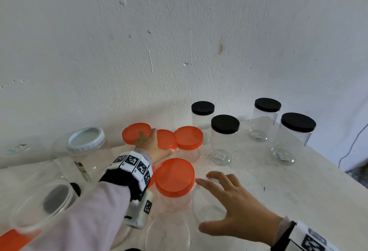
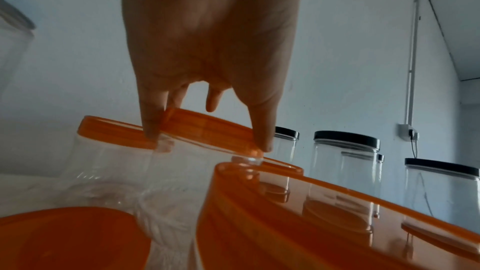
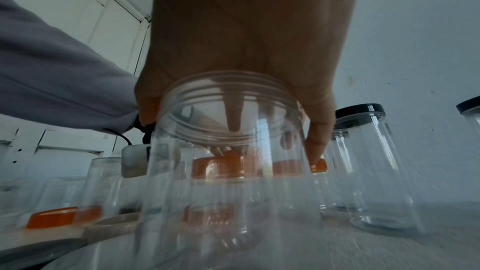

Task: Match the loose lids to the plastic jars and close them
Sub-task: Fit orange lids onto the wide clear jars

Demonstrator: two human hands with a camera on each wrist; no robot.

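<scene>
My left hand (image 1: 157, 143) reaches to the back of the table, where its thumb and fingers pinch the rim of an orange lid (image 1: 166, 141). In the left wrist view that orange lid (image 2: 207, 126) sits tilted on top of a clear jar (image 2: 197, 167), with my left hand (image 2: 207, 137) gripping it from above. My right hand (image 1: 203, 205) is spread over the mouth of an open clear jar (image 1: 196, 201) near the front. In the right wrist view the thumb and fingers of my right hand (image 3: 231, 130) curl down round the threaded rim of this open clear jar (image 3: 228, 171).
Orange-lidded jars (image 1: 137, 133) (image 1: 189, 137) (image 1: 175, 177) crowd the middle. Several black-lidded jars (image 1: 225, 125) stand at the back right. A white-lidded jar (image 1: 85, 139) and open jars (image 1: 39, 205) (image 1: 167, 230) sit left and front. A loose orange lid (image 1: 14, 238) lies at the front left. The table's edge (image 1: 322, 163) runs along the right.
</scene>
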